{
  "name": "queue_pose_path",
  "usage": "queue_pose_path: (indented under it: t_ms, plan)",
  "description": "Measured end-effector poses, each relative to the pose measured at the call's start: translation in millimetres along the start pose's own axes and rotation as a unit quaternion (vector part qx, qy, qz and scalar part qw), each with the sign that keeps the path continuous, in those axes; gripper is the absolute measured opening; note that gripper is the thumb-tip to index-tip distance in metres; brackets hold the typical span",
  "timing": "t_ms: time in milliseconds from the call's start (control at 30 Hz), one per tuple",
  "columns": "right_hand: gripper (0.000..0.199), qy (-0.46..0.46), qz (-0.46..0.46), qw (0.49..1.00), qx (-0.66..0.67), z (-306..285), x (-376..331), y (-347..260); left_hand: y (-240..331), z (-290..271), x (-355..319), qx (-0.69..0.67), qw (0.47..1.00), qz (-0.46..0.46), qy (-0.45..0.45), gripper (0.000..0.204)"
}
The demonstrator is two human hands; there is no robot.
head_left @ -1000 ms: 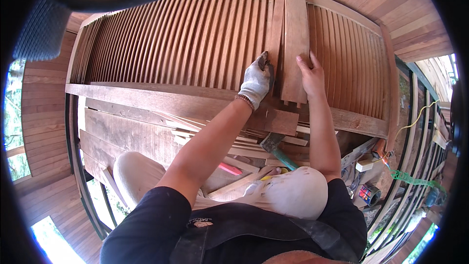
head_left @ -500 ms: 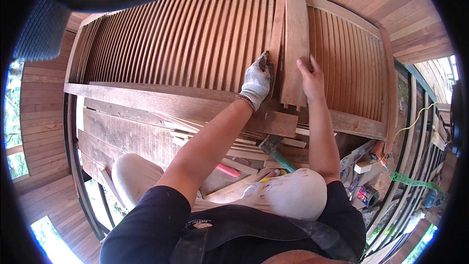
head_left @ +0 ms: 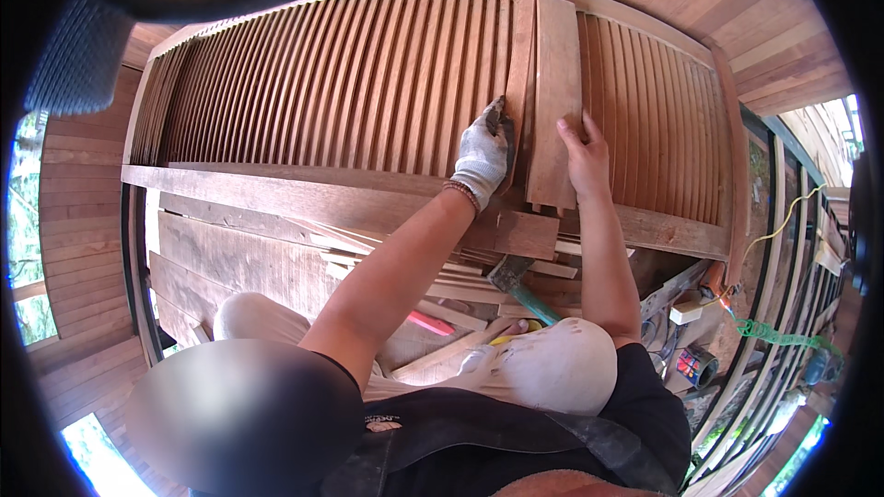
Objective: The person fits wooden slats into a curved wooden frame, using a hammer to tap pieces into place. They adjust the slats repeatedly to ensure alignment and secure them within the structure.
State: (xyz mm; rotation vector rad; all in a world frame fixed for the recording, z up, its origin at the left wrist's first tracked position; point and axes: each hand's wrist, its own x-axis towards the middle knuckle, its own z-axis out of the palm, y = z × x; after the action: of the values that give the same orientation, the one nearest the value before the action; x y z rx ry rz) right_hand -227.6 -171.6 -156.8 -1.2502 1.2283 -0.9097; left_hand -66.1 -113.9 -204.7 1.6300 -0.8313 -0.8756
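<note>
A large wooden louvered panel (head_left: 331,83) lies before me, its slats running away from me. A flat wooden board (head_left: 556,83) crosses it between the wide slatted section and a narrower one at right, with small tenons at its near end. My bare right hand (head_left: 587,161) grips the board's right edge, thumb on its face. My left hand (head_left: 483,149), in a white glove with dark fingertips and a beaded bracelet at the wrist, is closed on the narrow wooden upright (head_left: 523,55) beside the last slat. Its fingers are partly hidden.
A short wood block (head_left: 526,234) sits by the panel's near rail. Below are a green-handled hammer (head_left: 534,302), loose strips and a red piece (head_left: 430,323). A yellow cord, green coiled hose (head_left: 778,335) and can (head_left: 696,366) are at right. A blurred round shape covers the lower left.
The board has slid slightly toward me, with my right hand on it. My left hand keeps its place. A blurred round shape has appeared at lower left.
</note>
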Motion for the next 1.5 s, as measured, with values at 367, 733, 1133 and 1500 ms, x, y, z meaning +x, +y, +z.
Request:
queue_pose_path:
  t_ms: [367,733,1133,1500]
  plan:
    - [0.061,0.006,-0.005,1.0,0.012,2,0,0,17,10,-7,0.044,0.999,0.016,0.017,0.049]
    - [0.069,-0.006,-0.001,0.999,0.045,-3,4,11,22,14,2,-0.009,1.0,-0.016,0.017,0.038]
    - [0.075,-0.001,0.004,1.0,0.002,-25,2,5,41,19,-16,0.037,0.999,-0.017,0.009,0.026]
    - [0.068,0.007,0.015,0.999,0.031,-31,-8,5,35,29,-23,-0.022,0.999,0.022,-0.019,0.048]
